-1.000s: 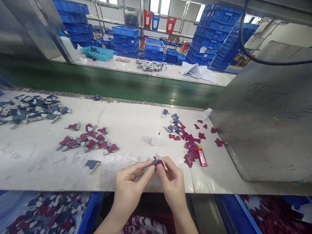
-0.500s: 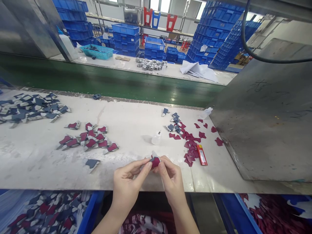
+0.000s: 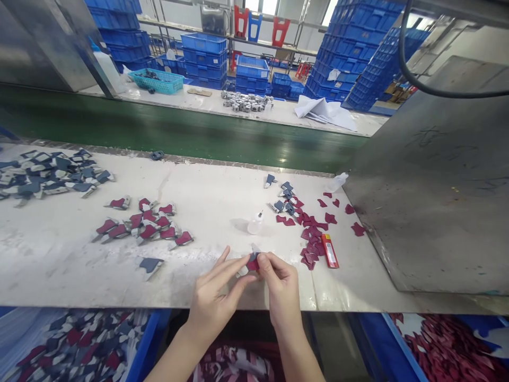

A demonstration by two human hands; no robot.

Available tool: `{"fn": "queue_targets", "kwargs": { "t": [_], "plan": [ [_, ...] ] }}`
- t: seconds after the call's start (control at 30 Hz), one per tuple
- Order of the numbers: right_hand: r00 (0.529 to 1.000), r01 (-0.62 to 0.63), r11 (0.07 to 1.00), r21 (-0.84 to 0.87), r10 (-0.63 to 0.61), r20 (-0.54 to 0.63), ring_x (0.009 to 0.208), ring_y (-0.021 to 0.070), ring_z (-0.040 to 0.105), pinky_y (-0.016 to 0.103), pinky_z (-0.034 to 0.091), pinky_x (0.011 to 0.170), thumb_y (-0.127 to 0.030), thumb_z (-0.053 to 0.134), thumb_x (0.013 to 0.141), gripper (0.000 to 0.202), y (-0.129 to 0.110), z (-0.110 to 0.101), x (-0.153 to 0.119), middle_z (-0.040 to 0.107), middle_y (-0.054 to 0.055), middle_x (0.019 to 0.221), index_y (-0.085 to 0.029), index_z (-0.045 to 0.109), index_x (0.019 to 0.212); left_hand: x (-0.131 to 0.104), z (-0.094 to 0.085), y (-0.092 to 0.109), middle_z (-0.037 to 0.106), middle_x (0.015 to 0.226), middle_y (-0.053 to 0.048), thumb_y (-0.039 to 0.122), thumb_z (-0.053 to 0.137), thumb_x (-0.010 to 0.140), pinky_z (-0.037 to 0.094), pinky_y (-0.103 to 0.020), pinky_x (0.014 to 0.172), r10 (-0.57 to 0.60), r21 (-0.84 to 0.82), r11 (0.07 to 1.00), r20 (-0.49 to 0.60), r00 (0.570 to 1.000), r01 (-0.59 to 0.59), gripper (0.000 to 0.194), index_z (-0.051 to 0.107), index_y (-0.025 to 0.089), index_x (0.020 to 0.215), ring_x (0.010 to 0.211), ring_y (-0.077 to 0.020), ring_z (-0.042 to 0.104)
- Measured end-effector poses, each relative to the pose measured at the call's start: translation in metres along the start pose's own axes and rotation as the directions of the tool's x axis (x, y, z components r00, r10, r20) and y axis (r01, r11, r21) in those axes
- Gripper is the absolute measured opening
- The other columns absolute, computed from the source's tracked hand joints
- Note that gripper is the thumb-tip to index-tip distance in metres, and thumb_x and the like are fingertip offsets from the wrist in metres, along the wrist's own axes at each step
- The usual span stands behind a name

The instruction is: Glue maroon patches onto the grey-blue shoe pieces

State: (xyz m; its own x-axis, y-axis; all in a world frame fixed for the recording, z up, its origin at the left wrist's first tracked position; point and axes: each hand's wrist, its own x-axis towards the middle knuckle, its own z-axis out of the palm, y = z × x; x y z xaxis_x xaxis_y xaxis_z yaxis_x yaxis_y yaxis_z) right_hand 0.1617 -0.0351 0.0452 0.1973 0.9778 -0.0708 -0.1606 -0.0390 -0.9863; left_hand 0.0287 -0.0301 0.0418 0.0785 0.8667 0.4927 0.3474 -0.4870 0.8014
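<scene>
A small grey, white and maroon moulded part (image 3: 252, 264) is held over the front of the table. My right hand (image 3: 284, 284) pinches its right side between thumb and fingers. On its left, the index finger and thumb of my left hand (image 3: 218, 292) close around the part, while another finger sticks up. Just beyond stands a small clear bottle (image 3: 255, 224) with a thin dark tip. To the right lie loose maroon pieces (image 3: 312, 246) beside a red box with a yellow end (image 3: 330, 251). Several grey-blue parts (image 3: 287, 196) sit behind those pieces.
Parts with maroon faces (image 3: 148, 231) cluster at left, near a single grey part (image 3: 150, 266) and a bigger grey pile (image 3: 51, 172). Blue bins with parts (image 3: 157, 339) and maroon pieces (image 3: 409, 353) flank me below the edge. A metal panel (image 3: 433, 185) borders the right.
The held part has turned and tilted between my hands. My left fingers have shifted and spread along it, and its white end now shows at lower left.
</scene>
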Motion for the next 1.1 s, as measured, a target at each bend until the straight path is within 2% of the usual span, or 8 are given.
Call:
{"fn": "queue_targets", "kwargs": {
  "t": [0.1, 0.17, 0.3, 0.37, 0.43, 0.73, 0.93, 1.1],
  "plan": [
    [0.998, 0.053, 0.996, -0.073, -0.050, 0.044, 0.062, 0.0135, 0.052, 0.025, 0.045, 0.059, -0.047, 0.059, 0.091, 0.035, 0.000, -0.007, -0.001, 0.054, -0.001, 0.064, -0.018, 0.070, 0.076, 0.000, -0.004, 0.001, 0.078, 0.102, -0.002, 0.018, 0.067, 0.085, 0.054, -0.042, 0.103, -0.117, 0.012, 0.993, 0.012, 0.993, 0.117, 0.027, 0.075, 0.025, 0.111, 0.112, -0.0280, 0.068],
    [0.977, 0.212, 0.953, -0.216, -0.205, 0.053, 0.082, 0.0194, 0.061, 0.029, 0.051, 0.069, -0.044, 0.068, 0.086, 0.029, 0.000, -0.014, -0.002, 0.063, 0.005, 0.088, -0.020, 0.071, 0.102, 0.001, -0.007, 0.006, 0.078, 0.102, -0.002, 0.023, 0.067, 0.086, 0.056, -0.038, 0.098, -0.228, 0.000, 0.974, 0.039, 0.973, 0.229, 0.023, 0.077, 0.025, 0.106, 0.115, -0.0287, 0.066],
    [0.774, 0.600, 0.618, -0.508, -0.609, 0.173, 0.110, 0.0262, 0.056, 0.043, 0.049, 0.093, -0.024, 0.083, 0.072, 0.053, -0.005, -0.031, 0.000, 0.061, 0.007, 0.112, -0.029, 0.061, 0.120, 0.006, -0.014, 0.018, 0.080, 0.090, -0.001, 0.027, 0.064, 0.087, 0.053, -0.039, 0.101, -0.315, -0.074, 0.942, 0.136, 0.939, 0.327, 0.019, 0.079, 0.025, 0.099, 0.096, -0.0260, 0.074],
    [0.682, 0.702, 0.493, -0.514, -0.672, 0.288, 0.106, 0.0250, 0.056, 0.046, 0.046, 0.095, -0.017, 0.079, 0.076, 0.042, -0.011, -0.036, 0.003, 0.065, 0.004, 0.101, -0.030, 0.062, 0.112, 0.009, -0.018, 0.022, 0.080, 0.084, 0.000, 0.027, 0.062, 0.088, 0.049, -0.042, 0.105, -0.300, -0.102, 0.940, 0.201, 0.933, 0.325, 0.021, 0.080, 0.024, 0.099, 0.076, -0.0218, 0.077],
    [0.647, 0.747, 0.450, -0.490, -0.662, 0.378, 0.101, 0.0244, 0.058, 0.046, 0.046, 0.094, -0.017, 0.075, 0.080, 0.034, -0.018, -0.038, 0.005, 0.067, 0.003, 0.091, -0.030, 0.062, 0.108, 0.012, -0.021, 0.026, 0.079, 0.077, 0.002, 0.026, 0.061, 0.089, 0.047, -0.044, 0.107, -0.282, -0.106, 0.943, 0.254, 0.925, 0.316, 0.023, 0.079, 0.025, 0.102, 0.059, -0.0178, 0.073],
    [0.643, 0.762, 0.511, -0.398, -0.667, 0.376, 0.075, 0.0200, 0.061, 0.043, 0.051, 0.080, -0.023, 0.072, 0.083, 0.020, -0.019, -0.032, -0.003, 0.068, 0.000, 0.077, -0.028, 0.063, 0.100, 0.012, -0.024, 0.033, 0.075, 0.068, 0.005, 0.026, 0.057, 0.093, 0.040, -0.041, 0.113, -0.274, -0.134, 0.929, 0.382, 0.883, 0.346, 0.027, 0.075, 0.026, 0.112, 0.056, -0.0146, 0.069],
    [0.585, 0.804, 0.468, -0.366, -0.733, 0.348, 0.072, 0.0194, 0.058, 0.039, 0.053, 0.070, -0.022, 0.071, 0.083, 0.018, -0.014, -0.031, -0.005, 0.065, 0.002, 0.075, -0.026, 0.067, 0.100, 0.011, -0.024, 0.032, 0.075, 0.073, -0.001, 0.035, 0.057, 0.093, 0.061, -0.031, 0.075, -0.407, -0.221, 0.799, 0.486, 0.773, 0.560, 0.029, 0.076, 0.020, 0.107, 0.063, -0.0181, 0.070],
    [0.628, 0.771, 0.533, -0.348, -0.727, 0.279, 0.073, 0.0203, 0.058, 0.039, 0.050, 0.070, -0.034, 0.077, 0.081, 0.033, -0.016, -0.028, -0.004, 0.066, 0.000, 0.072, -0.023, 0.062, 0.109, 0.011, -0.025, 0.030, 0.076, 0.073, -0.001, 0.034, 0.060, 0.092, 0.058, -0.026, 0.071, -0.422, -0.243, 0.781, 0.474, 0.773, 0.575, 0.026, 0.076, 0.022, 0.107, 0.065, -0.0171, 0.070]
  ]
}}
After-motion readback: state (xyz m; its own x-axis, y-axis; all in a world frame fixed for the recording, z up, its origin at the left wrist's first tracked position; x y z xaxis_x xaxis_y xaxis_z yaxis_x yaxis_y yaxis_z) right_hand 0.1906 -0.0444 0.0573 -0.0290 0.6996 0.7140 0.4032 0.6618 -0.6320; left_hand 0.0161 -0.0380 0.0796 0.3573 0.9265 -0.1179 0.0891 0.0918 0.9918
